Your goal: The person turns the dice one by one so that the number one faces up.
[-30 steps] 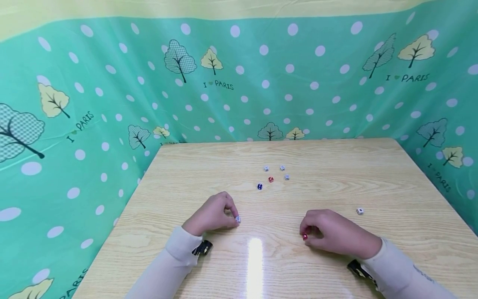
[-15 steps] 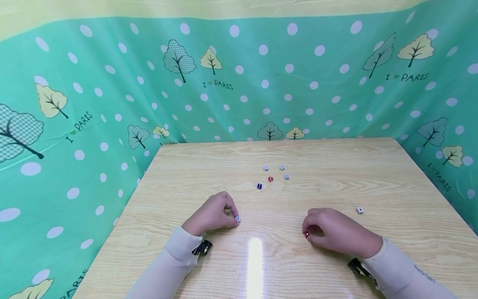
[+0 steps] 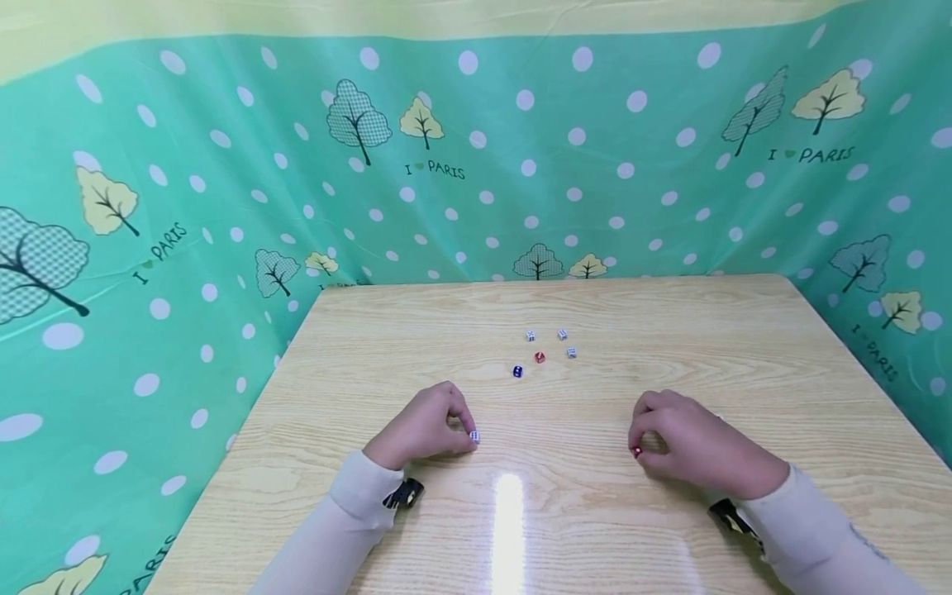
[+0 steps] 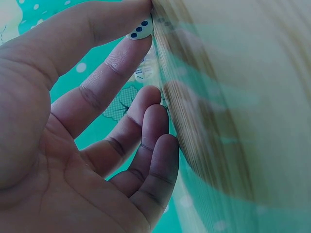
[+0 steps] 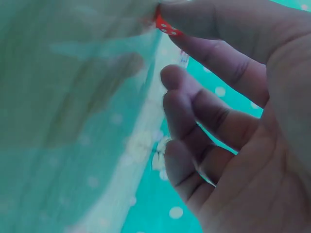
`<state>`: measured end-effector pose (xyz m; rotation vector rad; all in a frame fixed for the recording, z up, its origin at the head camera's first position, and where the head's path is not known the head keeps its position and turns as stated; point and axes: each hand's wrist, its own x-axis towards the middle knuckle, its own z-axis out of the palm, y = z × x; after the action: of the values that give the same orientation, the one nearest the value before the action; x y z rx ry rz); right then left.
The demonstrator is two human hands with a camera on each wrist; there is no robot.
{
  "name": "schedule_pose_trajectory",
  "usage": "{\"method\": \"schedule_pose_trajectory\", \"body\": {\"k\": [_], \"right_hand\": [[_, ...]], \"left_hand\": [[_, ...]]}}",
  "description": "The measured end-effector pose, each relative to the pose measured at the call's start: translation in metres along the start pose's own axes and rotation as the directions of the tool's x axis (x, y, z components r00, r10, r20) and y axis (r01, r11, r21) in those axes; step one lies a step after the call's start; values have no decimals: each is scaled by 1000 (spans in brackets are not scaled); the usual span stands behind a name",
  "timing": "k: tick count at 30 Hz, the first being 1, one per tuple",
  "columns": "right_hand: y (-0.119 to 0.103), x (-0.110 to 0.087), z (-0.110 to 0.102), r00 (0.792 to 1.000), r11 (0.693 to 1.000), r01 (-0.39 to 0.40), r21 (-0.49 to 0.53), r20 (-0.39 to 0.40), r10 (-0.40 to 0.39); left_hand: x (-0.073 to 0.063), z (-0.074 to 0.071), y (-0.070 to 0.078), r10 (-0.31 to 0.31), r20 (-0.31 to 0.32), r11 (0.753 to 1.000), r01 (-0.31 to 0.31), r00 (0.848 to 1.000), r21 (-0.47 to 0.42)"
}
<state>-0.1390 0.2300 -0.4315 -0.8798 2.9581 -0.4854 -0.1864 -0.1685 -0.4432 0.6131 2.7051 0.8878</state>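
Note:
Between thumb and index finger my left hand [image 3: 426,423] pinches a white die [image 3: 474,436] at the table surface, left of the middle. In the left wrist view the same white die [image 4: 140,30] shows three dark pips between the fingertips. My right hand [image 3: 687,438], farther right, pinches a red die [image 3: 636,452] low over the table. The right wrist view shows this red die [image 5: 166,26] with white pips, partly covered by the thumb. Another white die [image 3: 719,417] is almost wholly hidden behind the right hand.
Farther back on the wooden table [image 3: 416,330] lie a blue die [image 3: 517,372], a red die [image 3: 540,357] and three white dice, one at the right [image 3: 571,353]. A green curtain [image 3: 446,207] with printed trees hangs around the table's back and sides.
My right hand has moved right and slightly away from me with the red die, and now covers most of the white die on the right. The left hand has stayed still.

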Motion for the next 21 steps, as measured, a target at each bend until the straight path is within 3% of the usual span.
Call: {"method": "schedule_pose_trajectory", "body": {"k": [4, 21], "right_hand": [[14, -3, -4, 999, 999, -29, -46, -18, 28], [55, -14, -16, 982, 982, -189, 30, 22, 188]], "left_hand": [[0, 0, 1, -4, 2, 1000, 4, 1000, -3], [0, 0, 1, -3, 2, 1000, 3, 1000, -10]]}}
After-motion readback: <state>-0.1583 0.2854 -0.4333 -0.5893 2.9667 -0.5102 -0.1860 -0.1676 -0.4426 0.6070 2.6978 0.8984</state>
